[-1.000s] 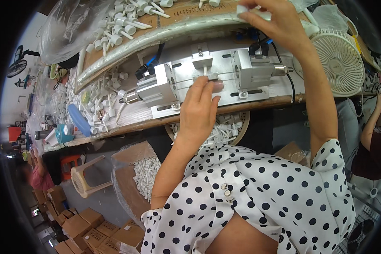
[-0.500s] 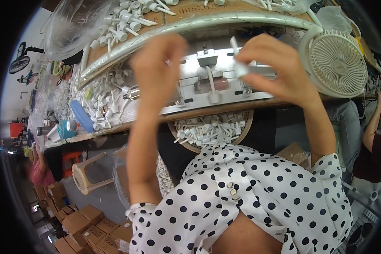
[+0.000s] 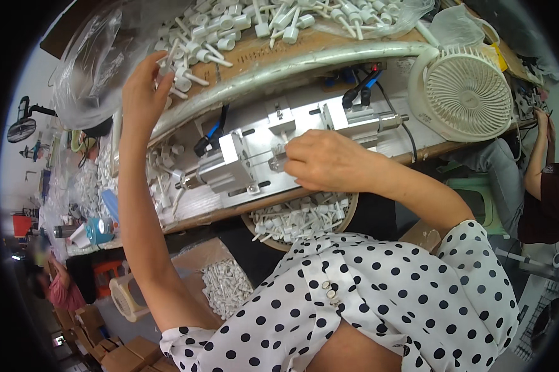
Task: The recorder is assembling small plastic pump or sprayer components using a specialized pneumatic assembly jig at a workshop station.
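My left hand (image 3: 144, 93) reaches to the left end of a pile of white caps with thin stems (image 3: 227, 42). Its thumb and forefinger are apart beside the nearest caps, and no cap is plainly gripped. Over the middle of a metal clamping fixture (image 3: 236, 162), my right hand (image 3: 329, 160) is closed with its fingertips pinched low. A white stemmed cap (image 3: 284, 136) shows only its stem tip at these fingers; the rest is hidden by the hand.
A pale curved tube (image 3: 292, 66) separates the pile from the fixture. A white fan (image 3: 462, 93) stands at the right. Below the bench edge is a round basket (image 3: 353, 214) of caps, with a lined carton (image 3: 196, 257) of similar parts lower left. Another person sits at far right.
My left hand has moved from above the fixture out to the pile at far left. My right hand has brought its white stemmed cap left and down to the fixture's middle.
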`<state>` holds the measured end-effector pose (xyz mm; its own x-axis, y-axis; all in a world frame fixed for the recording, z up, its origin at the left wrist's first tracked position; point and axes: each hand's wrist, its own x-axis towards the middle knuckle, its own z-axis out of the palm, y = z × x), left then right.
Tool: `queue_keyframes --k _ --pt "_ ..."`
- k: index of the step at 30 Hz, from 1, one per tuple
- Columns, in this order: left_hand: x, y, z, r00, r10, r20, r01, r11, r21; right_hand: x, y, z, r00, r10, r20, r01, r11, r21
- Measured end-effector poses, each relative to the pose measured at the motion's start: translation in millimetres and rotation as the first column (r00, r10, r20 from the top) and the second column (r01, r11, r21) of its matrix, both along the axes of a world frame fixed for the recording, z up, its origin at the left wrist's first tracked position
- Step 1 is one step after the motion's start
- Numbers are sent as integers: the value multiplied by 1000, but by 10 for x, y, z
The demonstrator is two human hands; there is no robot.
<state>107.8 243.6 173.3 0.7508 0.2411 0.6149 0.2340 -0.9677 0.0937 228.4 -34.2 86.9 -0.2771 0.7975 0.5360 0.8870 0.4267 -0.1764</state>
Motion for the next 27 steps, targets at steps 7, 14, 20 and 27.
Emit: queue_keyframes --k 7,14,20,27 --pt "-288 -1146 -420 875 19 484 369 622 -691 368 133 306 992 -10 -124 14 999 30" --pt "-375 -2031 -914 952 32 303 168 775 -609 1221 838 537 849 -528 13 528 849 7" --pt "-239 -2122 -1120 983 -89 162 153 882 -446 1038 767 589 862 -504 -45 505 863 15" --pt "-129 -2122 -1058 986 -125 114 159 915 -370 669 287 642 809 -316 -495 342 939 -42"
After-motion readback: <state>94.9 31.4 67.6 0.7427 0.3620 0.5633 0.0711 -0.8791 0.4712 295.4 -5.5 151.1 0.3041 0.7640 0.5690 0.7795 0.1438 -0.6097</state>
